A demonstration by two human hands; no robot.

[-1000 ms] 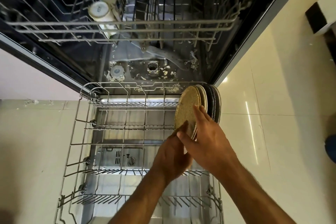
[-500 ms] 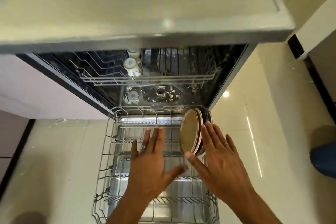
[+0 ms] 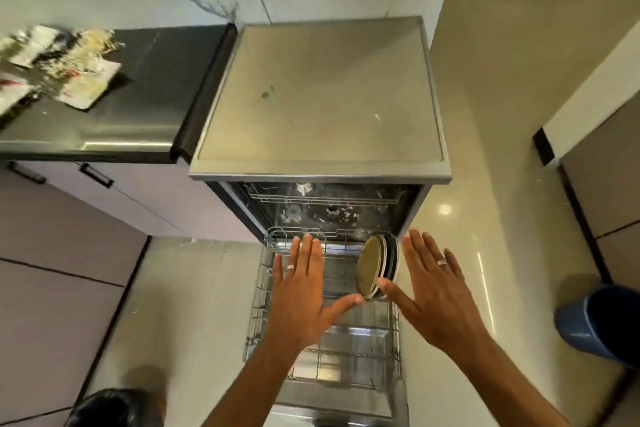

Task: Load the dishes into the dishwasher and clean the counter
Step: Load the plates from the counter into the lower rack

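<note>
Both hands hang spread over the pulled-out lower rack [image 3: 263,302] of the dishwasher [image 3: 322,97], and neither grasps anything. The left hand [image 3: 301,291] has its fingers straight and together, thumb stretched out to the right. The right hand [image 3: 433,291] is splayed the same way, its thumb reaching left, so the two thumb tips nearly meet.

Just beyond those thumb tips, between the two hands and nearer the right one, a small row of plates [image 3: 375,267] stands on edge in the far right corner of the rack. A tan plate faces the left hand, with paler and darker ones behind it. The right thumb looks close to the lowest plate edge; whether it touches cannot be told.

Under the palms and toward the wrists the rest of the rack is bare wire, so there is plenty of room for more. Past the fingertips, inside the machine, the upper rack [image 3: 322,196] holds something white, too small to name.

Far off to the left of the left hand, the dark counter [image 3: 145,97] carries a blurred heap of wrappers and scraps [image 3: 52,66]. The plates look settled, so that part of the loading seems done. The counter appears untouched, and clearing and wiping it seems to be the main work left.
</note>
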